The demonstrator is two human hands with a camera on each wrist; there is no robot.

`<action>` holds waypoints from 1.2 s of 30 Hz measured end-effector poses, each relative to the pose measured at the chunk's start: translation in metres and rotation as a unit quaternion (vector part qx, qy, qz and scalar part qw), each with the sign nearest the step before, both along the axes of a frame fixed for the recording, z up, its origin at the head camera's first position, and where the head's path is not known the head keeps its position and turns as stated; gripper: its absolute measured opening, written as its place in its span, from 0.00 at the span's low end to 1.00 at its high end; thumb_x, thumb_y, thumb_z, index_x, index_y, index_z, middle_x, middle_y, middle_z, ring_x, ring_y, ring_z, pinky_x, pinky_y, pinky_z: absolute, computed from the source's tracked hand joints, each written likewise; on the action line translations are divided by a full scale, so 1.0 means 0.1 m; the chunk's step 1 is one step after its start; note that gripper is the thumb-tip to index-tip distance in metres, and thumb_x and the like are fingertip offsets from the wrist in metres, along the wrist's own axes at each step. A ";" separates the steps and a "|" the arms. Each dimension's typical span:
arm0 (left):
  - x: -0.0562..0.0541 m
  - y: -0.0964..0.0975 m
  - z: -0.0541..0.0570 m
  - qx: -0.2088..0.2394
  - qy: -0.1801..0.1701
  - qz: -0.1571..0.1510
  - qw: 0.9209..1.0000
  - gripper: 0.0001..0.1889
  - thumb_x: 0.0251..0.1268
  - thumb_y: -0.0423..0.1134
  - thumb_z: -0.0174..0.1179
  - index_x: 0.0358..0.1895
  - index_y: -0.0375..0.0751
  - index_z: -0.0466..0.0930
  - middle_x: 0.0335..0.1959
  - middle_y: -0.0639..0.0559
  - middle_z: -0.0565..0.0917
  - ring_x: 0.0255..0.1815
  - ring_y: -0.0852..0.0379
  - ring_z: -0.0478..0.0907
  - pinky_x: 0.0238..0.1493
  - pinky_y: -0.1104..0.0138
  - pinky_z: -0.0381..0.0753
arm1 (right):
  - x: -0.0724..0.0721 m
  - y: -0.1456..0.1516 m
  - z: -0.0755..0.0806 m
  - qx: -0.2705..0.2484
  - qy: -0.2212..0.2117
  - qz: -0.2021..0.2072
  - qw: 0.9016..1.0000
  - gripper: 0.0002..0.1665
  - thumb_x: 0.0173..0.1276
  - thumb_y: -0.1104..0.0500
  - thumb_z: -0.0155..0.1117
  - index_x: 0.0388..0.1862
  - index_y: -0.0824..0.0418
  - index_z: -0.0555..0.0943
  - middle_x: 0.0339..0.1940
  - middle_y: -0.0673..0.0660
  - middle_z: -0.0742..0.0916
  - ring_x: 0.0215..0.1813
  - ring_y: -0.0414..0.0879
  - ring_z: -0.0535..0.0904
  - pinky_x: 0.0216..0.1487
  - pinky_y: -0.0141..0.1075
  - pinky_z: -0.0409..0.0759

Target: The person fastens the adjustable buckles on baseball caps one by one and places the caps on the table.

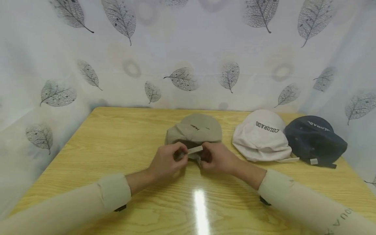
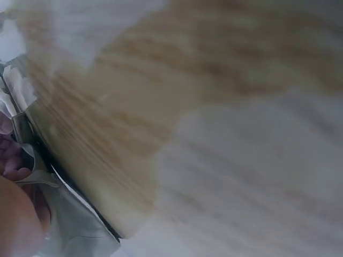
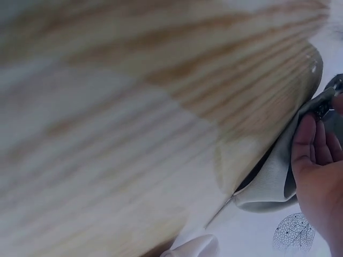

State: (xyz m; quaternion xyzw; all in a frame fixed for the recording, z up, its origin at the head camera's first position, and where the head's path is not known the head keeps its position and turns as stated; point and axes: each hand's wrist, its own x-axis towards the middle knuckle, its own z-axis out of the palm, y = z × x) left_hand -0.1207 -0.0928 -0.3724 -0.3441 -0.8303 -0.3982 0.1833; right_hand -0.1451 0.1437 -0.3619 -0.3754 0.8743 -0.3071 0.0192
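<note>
An olive-khaki baseball cap (image 1: 202,125) sits on the table with its back opening toward me and dark lettering partly showing on its crown. A pale strap (image 1: 195,149) stretches across that opening between my two hands. At its left end, the thumb and fingers of my left hand (image 1: 168,160) pinch it. My right hand (image 1: 218,158) pinches the other end, its fingers bent at the cap's edge. In the right wrist view, the fingers of the right hand (image 3: 321,160) curl at the cap's fabric (image 3: 273,176). The left wrist view catches only part of the cap (image 2: 75,219) and the hand.
To the right stands a white cap (image 1: 258,140) lettered COLORADO, its strap lying on the table. A navy cap (image 1: 311,140) touches its right side. Beneath everything is a wood-grain table (image 1: 117,137), backed by a leaf-print curtain (image 1: 205,49).
</note>
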 end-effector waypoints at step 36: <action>-0.16 0.01 -0.06 -0.202 0.227 -0.038 0.952 0.06 0.51 0.33 0.69 0.31 0.40 0.81 0.29 0.52 0.80 0.30 0.58 0.78 0.33 0.69 0.80 | -0.10 0.05 -0.06 0.011 0.319 0.087 0.944 0.13 0.43 0.62 0.76 0.25 0.56 0.79 0.30 0.48 0.81 0.37 0.45 0.77 0.43 0.39 0.76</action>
